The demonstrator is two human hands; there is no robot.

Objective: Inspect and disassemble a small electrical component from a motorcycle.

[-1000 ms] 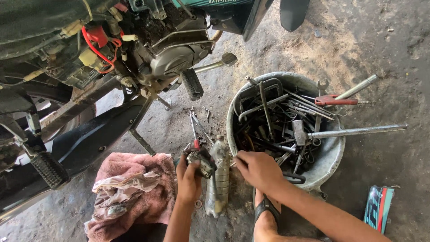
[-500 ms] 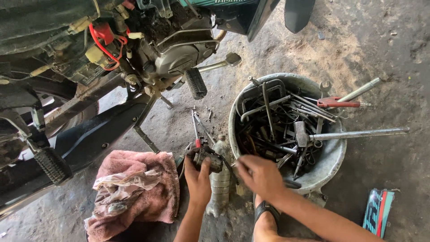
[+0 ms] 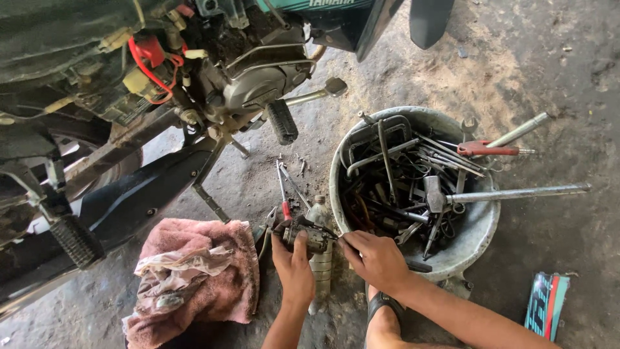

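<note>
**wrenchfan:** Hands first: the left hand (image 3: 292, 264) is curled round a small grimy metal engine part (image 3: 305, 234), looks like a carburetor, thumb on top and fingers underneath, so it's closed on it and carrying the weight. The right hand (image 3: 376, 258) comes in from 3 o'clock of the part, fingers pinched together at its edge. Maybe there's a thin tool in that pinch, but I can't tell, it's too small.

**dirtbiker:** Where's the part sitting exactly?

**wrenchfan:** Held just off the concrete floor (image 3: 549, 64), low centre of the shot. Pink rag (image 3: 213, 271) at 9 o'clock of it, big metal bucket (image 3: 481, 226) of wrenches and a hammer at 2 o'clock, red-handled pliers (image 3: 282, 194) and 1 small bottle (image 3: 316, 210) lying at 12 o'clock. The stripped motorcycle (image 3: 252, 84) is further up at 11 o'clock, engine exposed, a few loose screws on the ground between.

**dirtbiker:** So which step do you reckon?

**wrenchfan:** My guess is bench work on the part itself: it's off the bike and being picked at on its right side, either loosening a fitting or cleaning a passage. Next move probably needs the left grip to stay firm while the right fingers work something tiny. Anything that comes loose would be easy to lose in that dirt, so over the rag would be safer.
</note>
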